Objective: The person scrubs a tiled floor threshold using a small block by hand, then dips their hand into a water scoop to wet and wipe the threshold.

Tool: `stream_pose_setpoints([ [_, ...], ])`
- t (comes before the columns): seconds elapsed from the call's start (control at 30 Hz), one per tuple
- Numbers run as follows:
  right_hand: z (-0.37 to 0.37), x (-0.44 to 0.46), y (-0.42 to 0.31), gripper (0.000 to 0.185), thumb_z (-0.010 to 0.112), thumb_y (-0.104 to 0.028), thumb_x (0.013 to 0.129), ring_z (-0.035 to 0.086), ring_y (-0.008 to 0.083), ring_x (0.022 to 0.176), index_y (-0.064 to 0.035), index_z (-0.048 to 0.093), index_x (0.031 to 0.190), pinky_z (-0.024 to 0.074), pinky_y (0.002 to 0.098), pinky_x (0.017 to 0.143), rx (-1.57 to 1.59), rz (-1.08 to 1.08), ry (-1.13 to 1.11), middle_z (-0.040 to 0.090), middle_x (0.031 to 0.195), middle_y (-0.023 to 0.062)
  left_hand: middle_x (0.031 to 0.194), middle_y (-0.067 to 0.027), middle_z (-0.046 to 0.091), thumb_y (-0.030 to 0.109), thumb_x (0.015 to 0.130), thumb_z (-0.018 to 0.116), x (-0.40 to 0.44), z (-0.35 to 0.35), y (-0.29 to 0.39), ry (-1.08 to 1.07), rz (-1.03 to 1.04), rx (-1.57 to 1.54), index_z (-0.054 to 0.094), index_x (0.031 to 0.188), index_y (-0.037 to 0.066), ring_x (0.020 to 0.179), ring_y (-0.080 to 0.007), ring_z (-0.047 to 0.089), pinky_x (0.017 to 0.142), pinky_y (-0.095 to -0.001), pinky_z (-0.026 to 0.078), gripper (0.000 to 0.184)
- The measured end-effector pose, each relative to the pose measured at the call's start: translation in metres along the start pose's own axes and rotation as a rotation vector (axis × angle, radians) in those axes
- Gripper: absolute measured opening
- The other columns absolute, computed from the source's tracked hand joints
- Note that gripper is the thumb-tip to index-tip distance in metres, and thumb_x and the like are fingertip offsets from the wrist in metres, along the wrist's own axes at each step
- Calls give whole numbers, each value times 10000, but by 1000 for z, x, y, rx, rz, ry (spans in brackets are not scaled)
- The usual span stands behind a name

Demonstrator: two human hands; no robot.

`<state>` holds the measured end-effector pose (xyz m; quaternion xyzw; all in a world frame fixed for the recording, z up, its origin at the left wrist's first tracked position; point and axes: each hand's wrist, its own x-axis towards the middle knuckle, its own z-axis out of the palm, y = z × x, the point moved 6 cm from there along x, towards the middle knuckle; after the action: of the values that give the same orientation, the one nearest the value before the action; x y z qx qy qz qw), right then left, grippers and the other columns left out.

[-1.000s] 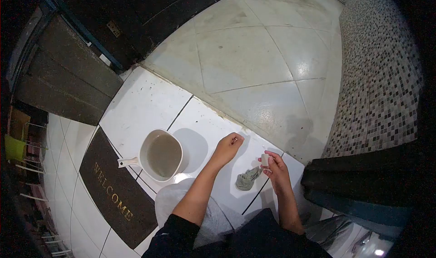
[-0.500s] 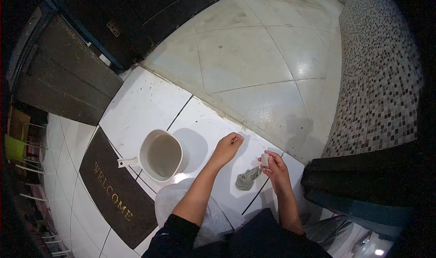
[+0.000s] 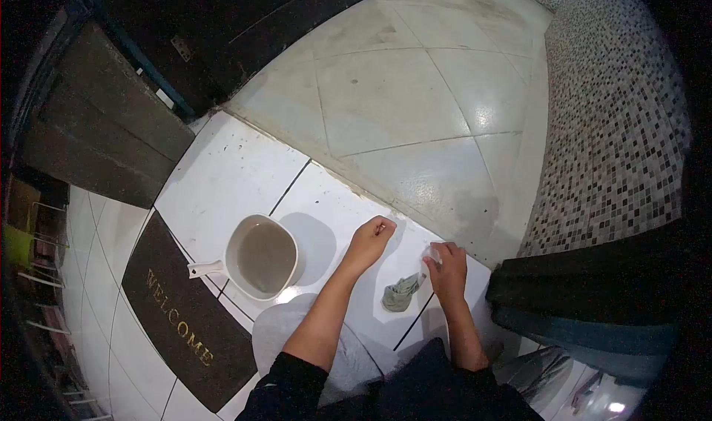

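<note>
My left hand (image 3: 371, 243) is curled closed above the white tiles, and whatever it may hold is too small to make out. To the right, my right hand (image 3: 448, 270) has its fingers closed round a small whitish piece (image 3: 433, 254). A crumpled grey-green cloth (image 3: 401, 293) lies on the tiles between my hands, just left of the right hand. Left of my left forearm stands a white dipper (image 3: 295, 264) with cloudy water in it, its handle pointing left.
A dark mat (image 3: 185, 310) reading WELCOME lies left of the dipper. Beyond a raised tile edge is a greyish tiled floor (image 3: 400, 87). A mosaic wall (image 3: 615, 139) rises at the right, and a dark door (image 3: 96, 117) stands at the upper left.
My right hand has turned over so that its back shows, and the whitish piece is now less visible. The view has shifted slightly. My left hand keeps its pose.
</note>
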<state>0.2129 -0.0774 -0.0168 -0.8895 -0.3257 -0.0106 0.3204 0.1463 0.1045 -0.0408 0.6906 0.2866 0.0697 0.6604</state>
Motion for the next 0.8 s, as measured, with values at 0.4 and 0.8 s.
stream_pose_setpoints([
  [0.4, 48, 72, -23, 292, 674, -72, 687, 482, 305, 901, -61, 645, 977, 425, 381, 799, -55, -103, -135, 559, 917, 101, 672, -40, 545, 218, 864, 541, 0, -5, 8, 45, 37, -16, 593, 895, 6, 629, -109, 473, 593, -255, 397, 221],
  [0.8, 52, 72, -27, 300, 676, -69, 672, 499, 289, 864, -53, 644, 970, 449, 372, 761, -60, -202, -93, 558, 900, 95, 780, -21, 585, 216, 890, 525, 2, -8, 12, 61, 3, 52, 607, 942, 11, 712, -84, 502, 639, -220, 406, 227],
])
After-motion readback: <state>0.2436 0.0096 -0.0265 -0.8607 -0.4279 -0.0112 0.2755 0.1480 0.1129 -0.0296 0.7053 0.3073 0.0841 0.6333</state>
